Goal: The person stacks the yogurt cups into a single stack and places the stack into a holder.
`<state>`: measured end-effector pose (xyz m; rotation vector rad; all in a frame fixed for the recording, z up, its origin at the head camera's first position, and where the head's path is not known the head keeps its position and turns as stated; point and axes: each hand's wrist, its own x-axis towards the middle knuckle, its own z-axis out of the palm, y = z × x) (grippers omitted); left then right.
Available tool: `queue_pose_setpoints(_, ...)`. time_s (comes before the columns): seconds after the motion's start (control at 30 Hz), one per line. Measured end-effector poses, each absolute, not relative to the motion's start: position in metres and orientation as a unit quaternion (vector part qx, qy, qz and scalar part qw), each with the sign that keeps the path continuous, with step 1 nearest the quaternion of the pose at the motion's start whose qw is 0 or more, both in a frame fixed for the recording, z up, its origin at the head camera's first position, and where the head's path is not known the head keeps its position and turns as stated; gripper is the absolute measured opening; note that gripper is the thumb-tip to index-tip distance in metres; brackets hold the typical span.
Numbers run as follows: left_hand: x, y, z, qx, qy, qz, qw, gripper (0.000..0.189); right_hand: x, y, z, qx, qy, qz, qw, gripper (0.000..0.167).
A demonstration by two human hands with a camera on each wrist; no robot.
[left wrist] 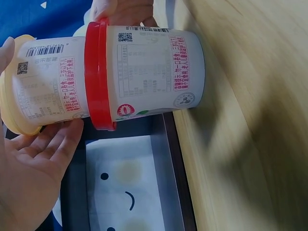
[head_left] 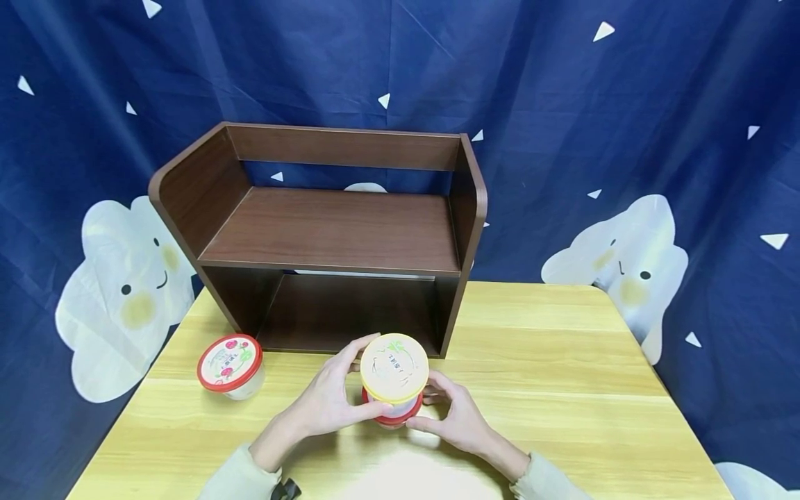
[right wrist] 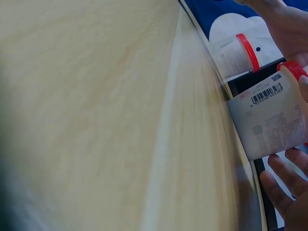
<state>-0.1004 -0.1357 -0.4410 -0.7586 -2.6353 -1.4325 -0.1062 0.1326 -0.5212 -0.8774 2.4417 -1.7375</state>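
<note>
A paper cup with a yellow lid (head_left: pixel 395 368) stands on the lid of a red-lidded cup (left wrist: pixel 154 72), and the two form a stack in front of the shelf. My left hand (head_left: pixel 328 396) grips the yellow-lidded cup from the left, thumb in front and fingers behind. From the right, my right hand (head_left: pixel 459 417) holds the red-lidded cup near its rim; its spread fingers (right wrist: pixel 284 178) show beside the cup wall in the right wrist view. The head view mostly hides the lower cup, and whether its base touches the table I cannot tell.
A second red-lidded cup (head_left: pixel 230 364) stands on the wooden table (head_left: pixel 550 389) at the left, near the shelf's front corner. The dark brown two-level shelf (head_left: pixel 337 229) stands at the back. Behind hangs a blue curtain (head_left: pixel 531 83) with clouds.
</note>
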Motion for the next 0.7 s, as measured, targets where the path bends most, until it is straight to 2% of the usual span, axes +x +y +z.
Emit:
queue_pose_setpoints(0.3,-0.095,-0.143,-0.438,-0.239,-0.854,-0.461,0.024,0.106,-0.107,0.133,-0.521,-0.283,0.78,-0.557,0.011,0.066)
queue_pose_setpoints(0.7,-0.087,-0.179,-0.431,-0.225,-0.874,-0.425,0.065,0.105,-0.106,0.133,-0.52,-0.285,0.779,-0.558,0.013,0.063)
